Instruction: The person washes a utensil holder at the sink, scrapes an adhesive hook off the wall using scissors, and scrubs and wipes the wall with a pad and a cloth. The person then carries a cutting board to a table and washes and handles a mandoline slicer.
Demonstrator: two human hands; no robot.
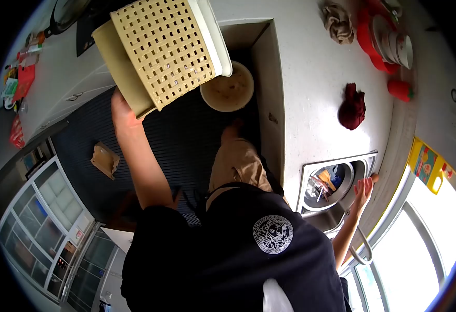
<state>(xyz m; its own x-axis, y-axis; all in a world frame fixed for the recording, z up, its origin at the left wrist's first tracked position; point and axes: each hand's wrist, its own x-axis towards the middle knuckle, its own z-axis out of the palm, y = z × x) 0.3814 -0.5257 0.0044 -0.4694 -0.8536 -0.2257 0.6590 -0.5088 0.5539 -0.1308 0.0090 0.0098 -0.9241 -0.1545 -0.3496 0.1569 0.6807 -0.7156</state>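
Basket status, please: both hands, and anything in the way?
Left hand holding basket at its edge; right hand open beside sink. Basket held up, partly hiding bucket. No clear obstruction seen.

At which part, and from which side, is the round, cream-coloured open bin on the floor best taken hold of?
Probably by the near rim of the bin, from above on the wearer's side: the opening faces up and that edge is uncovered. The beige lattice-sided plastic basket in the left hand hides its upper-left edge from view.
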